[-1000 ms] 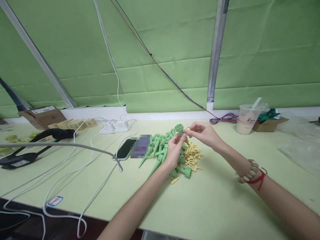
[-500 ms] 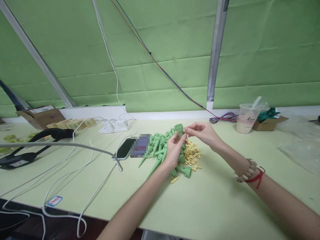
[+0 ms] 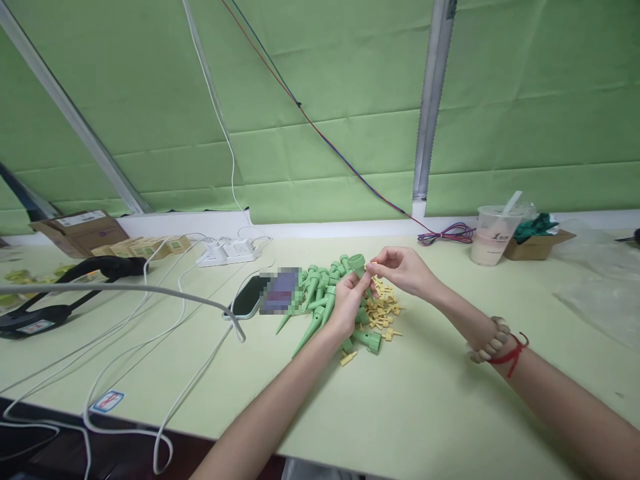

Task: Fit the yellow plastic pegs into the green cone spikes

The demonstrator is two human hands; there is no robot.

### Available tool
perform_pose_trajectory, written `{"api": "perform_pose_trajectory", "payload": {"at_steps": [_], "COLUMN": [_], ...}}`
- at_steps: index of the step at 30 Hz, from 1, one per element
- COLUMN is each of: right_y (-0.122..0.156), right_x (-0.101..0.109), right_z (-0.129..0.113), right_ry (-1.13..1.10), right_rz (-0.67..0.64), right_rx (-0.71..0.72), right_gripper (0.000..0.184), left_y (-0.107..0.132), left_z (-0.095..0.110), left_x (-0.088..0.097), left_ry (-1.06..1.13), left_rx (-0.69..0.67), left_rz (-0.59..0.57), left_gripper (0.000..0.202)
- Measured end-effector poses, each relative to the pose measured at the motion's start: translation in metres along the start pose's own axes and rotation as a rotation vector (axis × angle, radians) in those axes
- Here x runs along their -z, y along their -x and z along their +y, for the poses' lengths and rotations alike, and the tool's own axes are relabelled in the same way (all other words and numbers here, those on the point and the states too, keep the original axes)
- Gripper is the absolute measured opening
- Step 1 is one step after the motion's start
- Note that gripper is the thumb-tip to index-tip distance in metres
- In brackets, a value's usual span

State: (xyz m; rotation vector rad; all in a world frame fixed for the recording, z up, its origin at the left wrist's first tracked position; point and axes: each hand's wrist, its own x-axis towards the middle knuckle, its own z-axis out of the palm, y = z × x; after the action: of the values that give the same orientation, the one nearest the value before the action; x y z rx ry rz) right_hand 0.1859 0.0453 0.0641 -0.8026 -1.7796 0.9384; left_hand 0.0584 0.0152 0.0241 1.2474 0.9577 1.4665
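My left hand (image 3: 347, 303) is closed around a green plastic spike (image 3: 358, 263), holding it upright with its round cap on top. My right hand (image 3: 400, 268) pinches at the side of that spike just under the cap; whatever small piece is in its fingertips is hidden. Both hands hover above a pile of green spikes (image 3: 315, 303) lying on the pale green table (image 3: 425, 400). Beside it lies a heap of small yellow pegs (image 3: 383, 310). A bead bracelet and a red string circle my right wrist.
A phone (image 3: 250, 298) lies left of the pile. White cables (image 3: 150, 333) trail from a power strip (image 3: 233, 252) across the left half. A black device (image 3: 65, 293) and cardboard boxes (image 3: 83, 232) stand far left. At back right are a plastic cup (image 3: 493, 235) and a small carton (image 3: 537, 245).
My right fingertips have closed in against the spike under its cap, and the yellow piece seen in them a second ago no longer shows. Both hands otherwise stay in place.
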Motion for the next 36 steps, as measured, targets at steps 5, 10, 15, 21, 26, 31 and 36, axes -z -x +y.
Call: {"api": "perform_pose_trajectory", "payload": {"at_steps": [5,10,15,21,26,31,36], "right_y": [0.0,0.0,0.001,0.0,-0.002,-0.005,-0.007], "right_x": [0.0,0.0,-0.001,-0.001,0.002,0.004,0.006], "right_z": [0.009,0.016,0.009,0.002,0.008,0.014,0.016], "right_ry": [-0.002,0.04,0.142,0.036,0.061,0.033,-0.042], "right_rz": [0.001,0.009,0.081,0.079,0.066,0.06,0.043], "right_rx": [-0.033,-0.018,0.063,-0.004,0.027,0.028,0.048], "right_gripper": [0.031,0.028,0.021,0.031,0.029,0.031,0.036], "left_y": [-0.002,0.0,0.001,0.001,0.001,0.002,0.004], "left_z": [-0.004,-0.003,0.002,0.004,0.002,0.001,0.002], "left_x": [0.003,0.001,-0.002,-0.002,-0.002,-0.003,-0.002], "left_ry": [-0.014,0.045,0.143,0.092,-0.003,-0.011,0.032], "left_rx": [0.036,0.133,0.131,0.045,-0.023,0.015,0.043], "left_rz": [-0.035,-0.042,-0.032,-0.025,-0.022,-0.04,-0.054], "left_gripper": [0.031,0.033,0.036,0.031,0.034,0.044,0.044]}}
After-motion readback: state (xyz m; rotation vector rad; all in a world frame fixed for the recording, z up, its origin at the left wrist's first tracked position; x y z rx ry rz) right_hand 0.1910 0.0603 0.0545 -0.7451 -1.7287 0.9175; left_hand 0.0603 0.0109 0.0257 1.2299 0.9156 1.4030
